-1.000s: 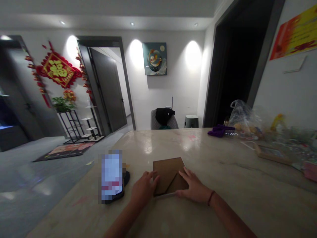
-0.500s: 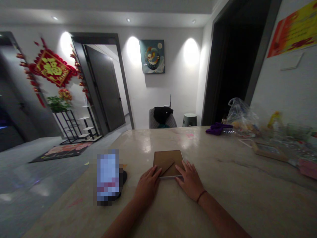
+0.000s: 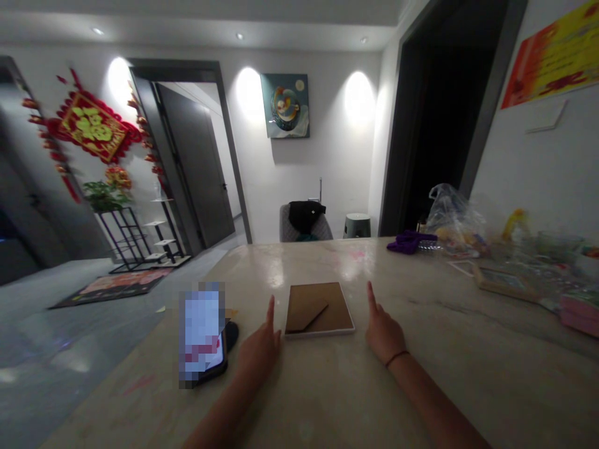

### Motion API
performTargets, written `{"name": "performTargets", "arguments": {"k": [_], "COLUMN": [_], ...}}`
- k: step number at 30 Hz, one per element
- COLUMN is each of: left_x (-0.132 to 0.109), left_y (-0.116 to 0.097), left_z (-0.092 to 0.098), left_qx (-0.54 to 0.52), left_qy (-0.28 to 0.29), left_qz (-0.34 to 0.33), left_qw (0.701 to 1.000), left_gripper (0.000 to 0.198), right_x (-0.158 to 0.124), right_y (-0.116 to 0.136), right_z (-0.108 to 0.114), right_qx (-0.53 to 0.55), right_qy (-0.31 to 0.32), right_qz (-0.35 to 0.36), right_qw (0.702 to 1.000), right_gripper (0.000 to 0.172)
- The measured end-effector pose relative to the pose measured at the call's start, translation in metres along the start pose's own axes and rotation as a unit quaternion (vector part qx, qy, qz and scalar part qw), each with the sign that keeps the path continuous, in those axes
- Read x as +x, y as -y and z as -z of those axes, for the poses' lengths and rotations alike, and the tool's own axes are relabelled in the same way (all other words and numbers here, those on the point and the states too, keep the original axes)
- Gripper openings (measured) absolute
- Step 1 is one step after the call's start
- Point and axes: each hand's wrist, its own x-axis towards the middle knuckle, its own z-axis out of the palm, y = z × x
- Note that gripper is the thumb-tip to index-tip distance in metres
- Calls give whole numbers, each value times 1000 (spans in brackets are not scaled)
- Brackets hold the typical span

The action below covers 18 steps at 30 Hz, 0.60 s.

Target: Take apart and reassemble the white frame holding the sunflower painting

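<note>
A picture frame (image 3: pixel 319 296) lies flat on the table, its brown backing and narrow slanted stand leg facing up and a white rim showing along its edges. To its left is my left hand (image 3: pixel 259 346), holding nothing, with the index finger stretched forward and the other fingers partly curled. My right hand (image 3: pixel 386 333), wearing a thin bracelet, rests to the right of the frame. Its index finger also points forward while the rest are folded in, and nothing is in it. Neither hand touches the frame.
A phone (image 3: pixel 203 333) with a blurred screen leans on a dark stand at the left. Along the right side are a purple cloth (image 3: pixel 408 242), a clear plastic bag (image 3: pixel 452 218), a wooden frame (image 3: pixel 503 284) and a pink item (image 3: pixel 580 313). A chair (image 3: pixel 306 221) stands beyond the table's far edge.
Both hands have let go of the picture frame and moved apart, one to each side. Their spread fingers have folded, leaving the index fingers extended. The frame still lies on the table.
</note>
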Motion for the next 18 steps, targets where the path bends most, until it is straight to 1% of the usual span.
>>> {"name": "performTargets", "arguments": {"k": [1, 2, 4, 5, 6, 8, 10, 11, 14, 15, 16, 17, 18], "left_x": [0, 0, 0, -1, -1, -2, -4, -5, -9, -11, -13, -15, -17], "left_y": [0, -1, -1, -2, -3, -4, -6, -6, -10, -12, -15, -18, -22], "left_z": [0, 0, -2, -4, -5, -7, -7, -6, -5, -5, -5, -6, -6], "left_qx": [-4, -11, -26, -32, -36, -40, -37, -34, -28, -31, -37, -43, -47], "left_qy": [-10, -17, -15, -6, 3, 13, 15, 15, 24, 27, 31, 36, 44], "left_qz": [3, 1, -24, -44, -64, -88, -91, -92, -104, -114, -126, -141, -156], "left_qw": [1000, 1000, 999, 998, 997, 995, 995, 995, 994, 993, 991, 988, 986], "left_gripper": [65, 62, 55, 51, 47, 44, 45, 46, 46, 46, 45, 44, 43], "right_x": [1, 1, 2, 2, 2, 3, 4, 5, 8, 7, 6, 4, 1], "right_y": [1, 2, 5, 6, 8, 10, 10, 9, 10, 13, 16, 21, 26], "right_z": [0, 0, -1, -2, -4, -7, -8, -8, -5, -3, -2, -1, -1], "right_qx": [10, 21, 51, 73, 100, 175, 280, 338, 501, 539, 566, 579, 578], "right_qy": [0, 5, 28, 43, 55, 71, 78, 78, 68, 59, 47, 33, 19], "right_qz": [-10, -20, -25, -15, -2, 16, 3, -13, -86, -104, -108, -98, -76], "right_qw": [1000, 1000, 998, 996, 994, 982, 957, 938, 859, 834, 816, 808, 812], "right_gripper": [79, 71, 45, 36, 34, 40, 43, 41, 38, 39, 41, 40, 37]}}
